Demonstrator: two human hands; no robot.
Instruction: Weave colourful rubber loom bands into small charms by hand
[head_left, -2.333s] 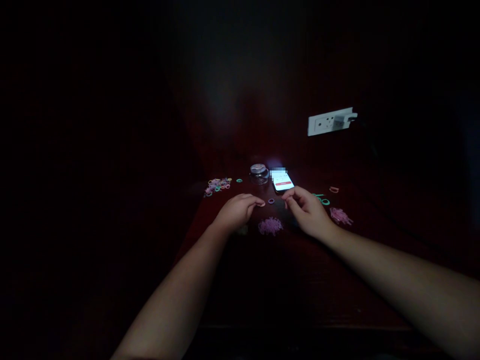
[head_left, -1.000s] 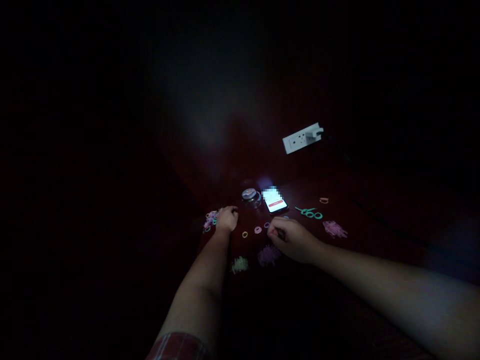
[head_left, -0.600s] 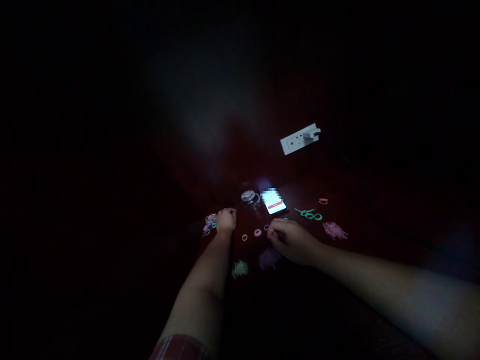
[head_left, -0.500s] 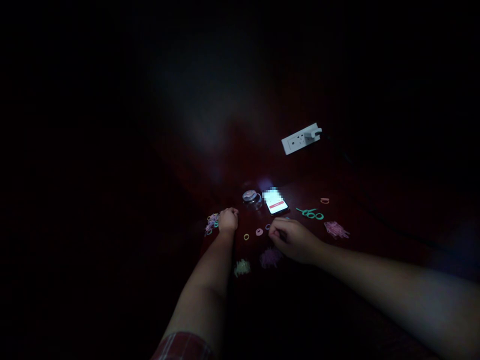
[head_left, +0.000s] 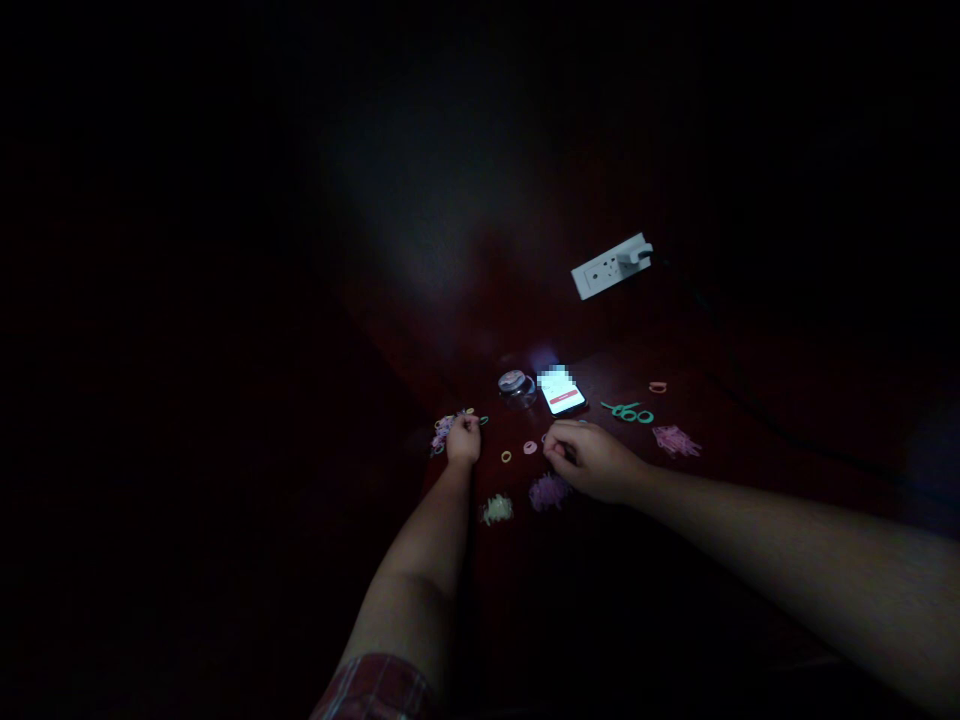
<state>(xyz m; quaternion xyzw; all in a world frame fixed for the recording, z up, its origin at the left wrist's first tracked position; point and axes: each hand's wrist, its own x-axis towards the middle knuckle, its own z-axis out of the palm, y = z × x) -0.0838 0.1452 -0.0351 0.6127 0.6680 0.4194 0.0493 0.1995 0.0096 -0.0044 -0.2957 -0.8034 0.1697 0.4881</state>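
Head cam: left hand point(head_left: 465, 441) has shifted, now at mixed pile point(head_left: 442, 430), left of phone point(head_left: 562, 394); right hand point(head_left: 591, 458) nearside of phone. Both curled, contents unclear.

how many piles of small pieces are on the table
4: a multicoloured pile by the left hand; a yellowish pile and a purple pile in the foreground; a pink pile right of the right hand. The hands may hide others.

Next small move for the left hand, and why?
Probably pinch one band from the multicoloured pile of small ring-shaped bands: the left hand is at its edge, while a pale-yellow heap and a purple heap lie apart, nearer the person. Whether it already grips one is unclear.
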